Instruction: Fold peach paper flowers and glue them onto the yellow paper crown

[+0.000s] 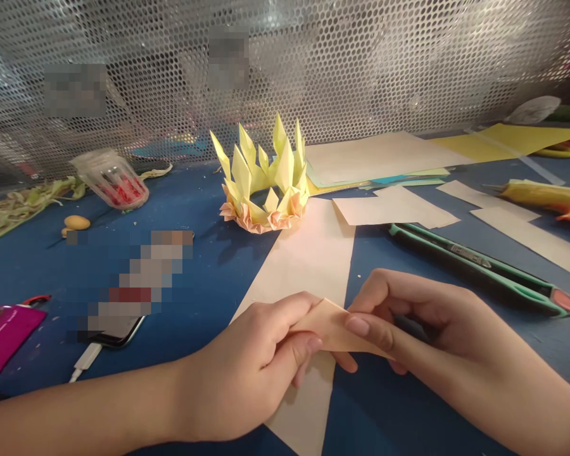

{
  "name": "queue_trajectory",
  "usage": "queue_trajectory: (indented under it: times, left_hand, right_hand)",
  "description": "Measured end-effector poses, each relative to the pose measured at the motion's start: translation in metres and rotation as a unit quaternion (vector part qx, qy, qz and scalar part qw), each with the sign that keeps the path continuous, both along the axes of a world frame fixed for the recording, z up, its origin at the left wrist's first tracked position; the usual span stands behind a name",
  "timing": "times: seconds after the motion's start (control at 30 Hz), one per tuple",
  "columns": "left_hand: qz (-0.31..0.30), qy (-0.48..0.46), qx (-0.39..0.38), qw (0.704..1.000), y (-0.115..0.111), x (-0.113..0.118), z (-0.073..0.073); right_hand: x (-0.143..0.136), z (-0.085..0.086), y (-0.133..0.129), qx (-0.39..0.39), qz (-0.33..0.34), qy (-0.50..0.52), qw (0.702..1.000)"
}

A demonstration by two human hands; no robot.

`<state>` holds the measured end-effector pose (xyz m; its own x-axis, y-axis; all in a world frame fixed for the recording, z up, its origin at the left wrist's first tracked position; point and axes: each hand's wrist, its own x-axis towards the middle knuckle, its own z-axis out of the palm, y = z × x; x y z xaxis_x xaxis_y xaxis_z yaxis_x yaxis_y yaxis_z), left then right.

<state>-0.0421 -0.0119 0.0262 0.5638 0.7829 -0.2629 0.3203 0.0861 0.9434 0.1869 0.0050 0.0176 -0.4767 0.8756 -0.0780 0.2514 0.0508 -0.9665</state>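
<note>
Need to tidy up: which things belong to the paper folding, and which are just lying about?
Likely belong: folded paper, strip, crown, cutter.

Seemingly just lying about: phone, cable, jar.

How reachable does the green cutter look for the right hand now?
Probably yes: the green cutter lies just beyond the right hand with nothing visible between, though that hand holds a paper piece.

No words, brands or numbers can be read. Marks on the pink packet (12,342) are too unclear to tell, and pixels cover most of the phone (126,330).
</note>
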Motion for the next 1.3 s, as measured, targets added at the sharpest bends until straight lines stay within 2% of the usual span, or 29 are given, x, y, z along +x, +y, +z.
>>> queue_trajectory:
  times: [0.17, 0.37, 0.5, 0.67, 0.83, 1.07, 1.2, 1.3]
  left_hand:
    - [0.000, -0.053, 0.035, 0.998, -0.001, -0.001, -0.002]
    - [0.030, -0.074, -0.003, 0.997, -0.002, -0.001, -0.008]
    - [0.090, -0.084, 0.001, 0.992, -0.007, 0.000, -0.006]
    - [0.089, -0.019, 0.095, 0.991, -0.011, 0.000, -0.006]
    - [0.127, 0.015, 0.121, 0.984, -0.013, -0.001, -0.010]
    - [0.163, -0.074, -0.010, 0.984, -0.007, 0.000, -0.011]
    - [0.166, -0.104, -0.027, 0.980, -0.002, 0.001, -0.008]
    - [0.161, -0.096, -0.030, 0.982, -0.001, 0.001, -0.008]
  right_hand:
    - [-0.002, 0.005, 0.005, 0.017, -0.024, 0.003, 1.000]
    - [-0.004, 0.007, 0.011, 0.074, -0.060, -0.008, 0.995]
    - [0.001, 0.002, 0.009, 0.123, -0.032, -0.027, 0.991]
    - [0.002, 0.001, 0.002, 0.150, 0.047, -0.046, 0.986]
    - [0.001, -0.003, -0.001, 0.193, 0.026, -0.041, 0.980]
    - [0.007, -0.010, 0.001, 0.352, 0.031, -0.053, 0.934]
    - [0.008, -0.005, 0.001, 0.388, 0.043, -0.085, 0.917]
    - [0.007, -0.002, 0.001, 0.399, 0.025, -0.086, 0.913]
